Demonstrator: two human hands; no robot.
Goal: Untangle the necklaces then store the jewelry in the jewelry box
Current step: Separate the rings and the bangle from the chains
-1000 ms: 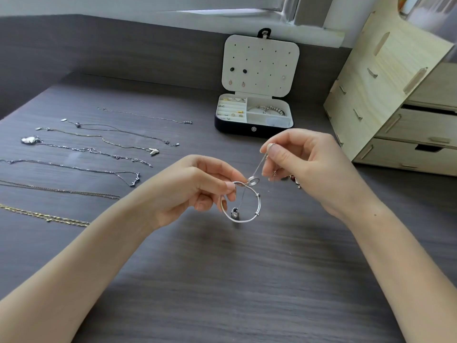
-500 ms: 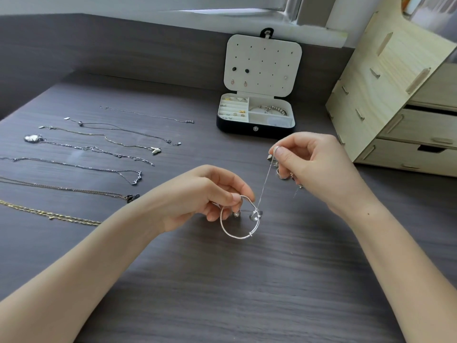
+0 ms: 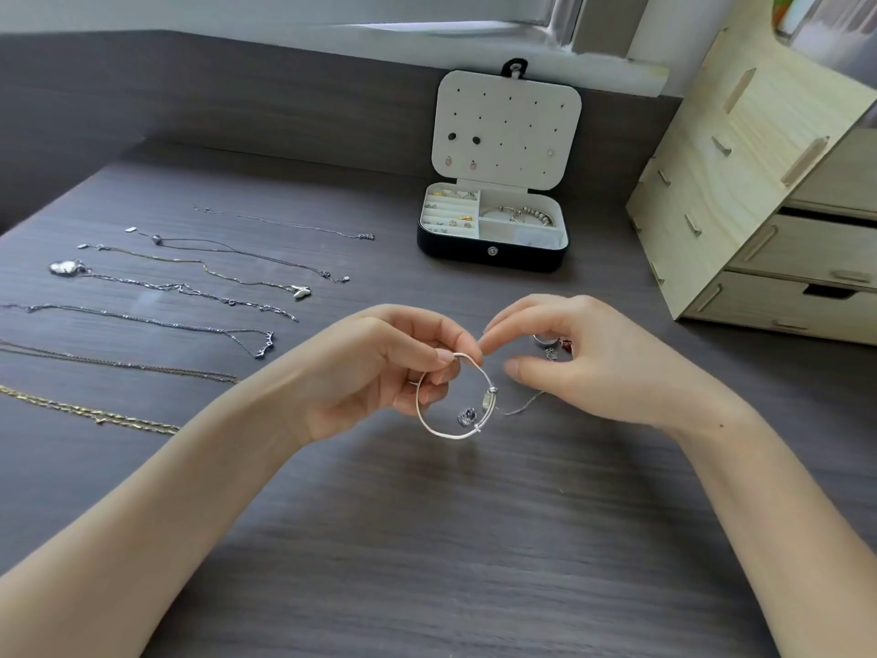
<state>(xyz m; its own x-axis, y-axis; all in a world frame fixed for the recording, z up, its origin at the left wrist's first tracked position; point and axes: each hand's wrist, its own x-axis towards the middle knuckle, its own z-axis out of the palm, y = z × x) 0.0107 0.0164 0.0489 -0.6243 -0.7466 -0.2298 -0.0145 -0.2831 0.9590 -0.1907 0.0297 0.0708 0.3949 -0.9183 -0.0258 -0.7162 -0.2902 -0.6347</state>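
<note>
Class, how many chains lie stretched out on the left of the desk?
7, in rows far to near: first, second, third, fourth, fifth, sixth, seventh. The nearest three run off the picture's left edge.

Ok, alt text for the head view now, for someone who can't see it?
Two hands work a silver bangle above a dark table: the left hand pinches its top rim, the right hand meets it there, and a thin chain runs from bangle to right hand. Rows of necklaces lie at left; an open jewelry box stands behind.

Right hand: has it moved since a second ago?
Yes. The right hand, holding the necklace chain, came down, away from the jewelry box, now at the silver bangle.
</note>
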